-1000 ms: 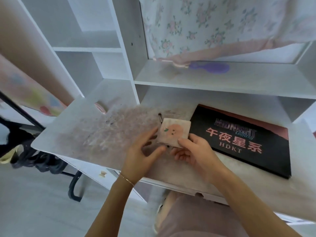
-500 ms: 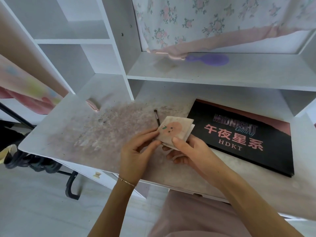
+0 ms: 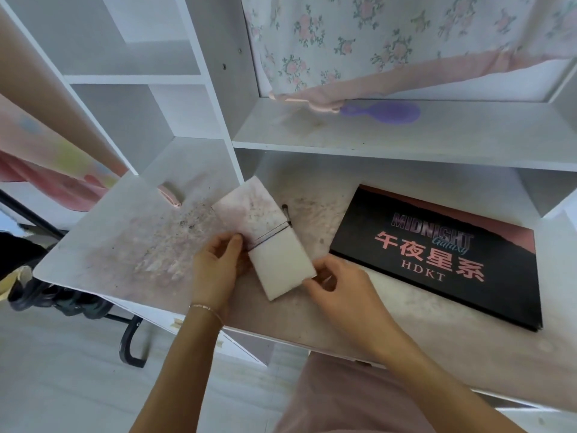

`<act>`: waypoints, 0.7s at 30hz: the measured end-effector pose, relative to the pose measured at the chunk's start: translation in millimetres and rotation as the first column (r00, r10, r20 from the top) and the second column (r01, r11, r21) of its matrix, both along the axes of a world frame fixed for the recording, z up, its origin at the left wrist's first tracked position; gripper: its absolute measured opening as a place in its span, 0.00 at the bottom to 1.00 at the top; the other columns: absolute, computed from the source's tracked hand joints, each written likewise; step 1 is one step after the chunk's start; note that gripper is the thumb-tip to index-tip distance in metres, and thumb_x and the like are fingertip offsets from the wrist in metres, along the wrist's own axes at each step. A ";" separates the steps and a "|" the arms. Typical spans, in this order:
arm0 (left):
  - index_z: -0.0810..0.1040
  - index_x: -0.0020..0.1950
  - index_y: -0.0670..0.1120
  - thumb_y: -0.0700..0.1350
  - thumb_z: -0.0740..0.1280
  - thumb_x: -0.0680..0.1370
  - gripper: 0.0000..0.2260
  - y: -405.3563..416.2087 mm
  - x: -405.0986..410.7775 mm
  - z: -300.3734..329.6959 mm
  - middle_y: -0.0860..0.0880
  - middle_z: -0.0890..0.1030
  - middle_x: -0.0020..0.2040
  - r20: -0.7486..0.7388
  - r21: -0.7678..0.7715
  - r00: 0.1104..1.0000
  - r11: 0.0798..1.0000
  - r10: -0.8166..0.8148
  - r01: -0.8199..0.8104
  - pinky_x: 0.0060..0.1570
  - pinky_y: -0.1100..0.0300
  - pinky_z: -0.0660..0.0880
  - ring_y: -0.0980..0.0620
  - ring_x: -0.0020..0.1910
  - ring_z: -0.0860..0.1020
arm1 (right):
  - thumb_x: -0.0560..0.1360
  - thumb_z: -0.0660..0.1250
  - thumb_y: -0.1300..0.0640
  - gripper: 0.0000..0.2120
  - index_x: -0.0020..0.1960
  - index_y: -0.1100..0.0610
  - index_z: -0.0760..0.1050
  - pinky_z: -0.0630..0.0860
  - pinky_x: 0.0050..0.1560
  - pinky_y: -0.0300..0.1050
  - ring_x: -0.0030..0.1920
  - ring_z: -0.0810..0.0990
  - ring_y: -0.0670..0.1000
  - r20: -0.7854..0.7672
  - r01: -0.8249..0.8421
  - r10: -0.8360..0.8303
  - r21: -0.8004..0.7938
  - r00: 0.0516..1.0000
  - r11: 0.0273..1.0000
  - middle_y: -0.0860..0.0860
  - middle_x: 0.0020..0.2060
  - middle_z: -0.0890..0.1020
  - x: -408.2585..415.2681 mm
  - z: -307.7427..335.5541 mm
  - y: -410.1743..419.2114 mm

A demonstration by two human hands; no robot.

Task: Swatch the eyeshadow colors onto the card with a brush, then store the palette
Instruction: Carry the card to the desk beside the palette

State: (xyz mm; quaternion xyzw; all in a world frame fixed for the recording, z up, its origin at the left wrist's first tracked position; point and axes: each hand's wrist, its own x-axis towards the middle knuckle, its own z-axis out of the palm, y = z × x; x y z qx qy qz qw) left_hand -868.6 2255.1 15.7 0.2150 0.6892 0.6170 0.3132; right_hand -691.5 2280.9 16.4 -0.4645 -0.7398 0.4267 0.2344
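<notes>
Opened out since half a second ago, the card [image 3: 271, 237] now shows its two inner panels instead of the folded front with the peach picture, and both hands have shifted to its edges.

Going from left to right: a small pink object [image 3: 169, 195] lies on the far left part of the desk [image 3: 103, 245], whose top is smudged with pinkish and dark powder. The left hand [image 3: 215, 270], with a thin bracelet [image 3: 207, 310] at the wrist, pinches the card's left edge right at the fold, thumb on top. The card is held just above the desk, tilted, with a dark line across the fold; the far panel is stained with pinkish, speckled marks and the near panel is plain white. Behind the card's right side, the tip of the brush [image 3: 286, 210] pokes out, lying on the desk. The right hand [image 3: 340, 292] pinches the near right corner of the card between thumb and fingertips. Further right, the closed black palette [image 3: 437, 257] lies flat on the desk under the lower shelf [image 3: 406, 151], apart from both hands. On that shelf rests a purple hairbrush [image 3: 382, 111], partly covered by the hem of a floral curtain [image 3: 390, 42]
</notes>
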 end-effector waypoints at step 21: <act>0.76 0.58 0.40 0.39 0.65 0.75 0.12 2.9 1.6 10.3 0.39 0.73 0.59 -0.729 -0.099 0.682 0.977 0.057 -0.188 0.62 0.48 0.66 0.40 0.60 0.70 | 0.73 0.58 0.37 0.35 0.74 0.50 0.51 0.35 0.68 0.43 0.75 0.45 0.50 0.525 -0.016 -0.208 0.390 0.825 0.920 0.51 0.75 0.50 61.1 -12.3 53.0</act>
